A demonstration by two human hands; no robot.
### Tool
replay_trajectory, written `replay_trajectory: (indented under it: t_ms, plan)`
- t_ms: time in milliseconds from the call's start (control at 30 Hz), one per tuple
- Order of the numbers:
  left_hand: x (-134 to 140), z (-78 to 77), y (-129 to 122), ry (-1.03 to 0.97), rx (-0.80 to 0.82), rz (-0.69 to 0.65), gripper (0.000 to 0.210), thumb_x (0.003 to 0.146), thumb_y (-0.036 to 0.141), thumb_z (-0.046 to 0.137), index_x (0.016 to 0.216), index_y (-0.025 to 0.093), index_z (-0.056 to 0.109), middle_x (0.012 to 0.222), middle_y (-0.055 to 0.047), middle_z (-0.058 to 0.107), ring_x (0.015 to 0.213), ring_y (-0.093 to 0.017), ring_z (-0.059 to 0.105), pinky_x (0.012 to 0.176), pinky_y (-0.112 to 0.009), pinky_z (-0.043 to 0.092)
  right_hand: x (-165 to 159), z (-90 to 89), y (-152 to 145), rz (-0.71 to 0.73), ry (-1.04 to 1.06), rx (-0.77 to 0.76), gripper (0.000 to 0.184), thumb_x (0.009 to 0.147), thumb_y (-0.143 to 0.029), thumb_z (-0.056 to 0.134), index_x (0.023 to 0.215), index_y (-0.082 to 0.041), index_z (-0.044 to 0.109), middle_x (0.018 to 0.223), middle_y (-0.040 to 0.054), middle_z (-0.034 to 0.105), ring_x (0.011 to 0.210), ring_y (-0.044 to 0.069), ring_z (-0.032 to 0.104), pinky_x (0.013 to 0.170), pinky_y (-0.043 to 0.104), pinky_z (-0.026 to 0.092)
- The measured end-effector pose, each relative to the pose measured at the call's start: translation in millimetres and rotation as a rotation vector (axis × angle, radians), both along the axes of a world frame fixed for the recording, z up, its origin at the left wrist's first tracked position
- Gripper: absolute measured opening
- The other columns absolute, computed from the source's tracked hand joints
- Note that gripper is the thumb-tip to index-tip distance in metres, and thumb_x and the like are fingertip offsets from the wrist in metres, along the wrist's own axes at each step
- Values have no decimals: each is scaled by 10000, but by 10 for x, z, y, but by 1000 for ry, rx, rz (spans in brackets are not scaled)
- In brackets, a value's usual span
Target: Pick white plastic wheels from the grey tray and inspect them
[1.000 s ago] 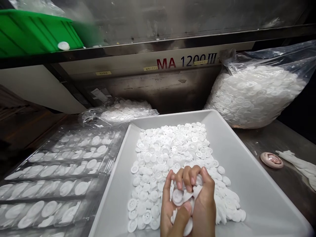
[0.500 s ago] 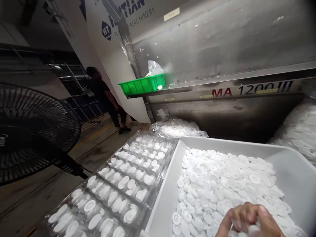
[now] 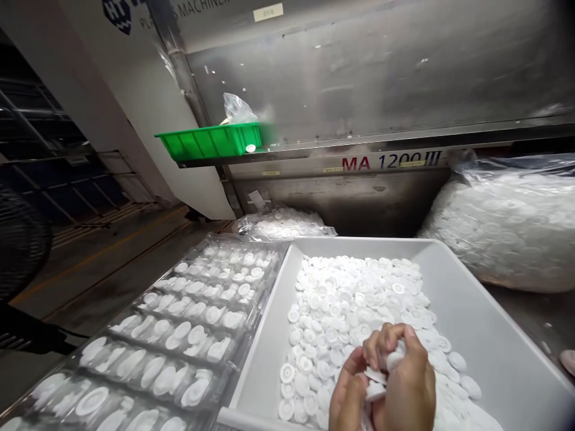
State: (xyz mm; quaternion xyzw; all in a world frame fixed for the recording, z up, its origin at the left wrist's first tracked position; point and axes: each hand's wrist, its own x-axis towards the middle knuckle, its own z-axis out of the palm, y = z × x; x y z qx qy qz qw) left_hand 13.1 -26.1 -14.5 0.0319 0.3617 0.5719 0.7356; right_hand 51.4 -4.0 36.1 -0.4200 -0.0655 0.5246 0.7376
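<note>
Steel machine panelling (image 3: 350, 78) fills the back of my one view, the head camera. Over the grey bin (image 3: 485, 323), towards its near edge, left hand (image 3: 350, 392) and right hand (image 3: 411, 380) are clasped together, a few white discs (image 3: 375, 390) caught between them! Loose discs (image 3: 332, 323) heap beyond. Past the bin's left edge lies the clear tray (image 3: 227, 374), left hand nearer.

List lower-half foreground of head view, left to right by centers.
Black round fan → clear plastic row-divided tray → small filled clear plastic bag → left hand → cupped white plastic discs → right hand → large filled clear plastic bag
</note>
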Motion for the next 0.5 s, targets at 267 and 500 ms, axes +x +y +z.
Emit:
replay_trajectory:
  t_ms: [267, 500]
  plan:
    - [9, 35, -95, 4, 6, 36, 361, 621, 198, 723, 955, 156, 595, 815, -81, 718, 974, -263, 636, 891, -370, 451, 29, -109, -38, -39, 140, 47, 232, 809, -356, 457, 647, -223, 357, 550, -77, 385, 495, 90, 400, 491, 216, 379]
    - [-17, 209, -94, -82, -144, 73, 364, 751, 90, 589, 1098, 147, 497, 847, -77, 678, 895, -177, 651, 819, -284, 493, -6, -140, -76, -1, 260, 70, 224, 767, -352, 507, 646, -222, 370, 543, -79, 399, 487, 91, 415, 446, 217, 363]
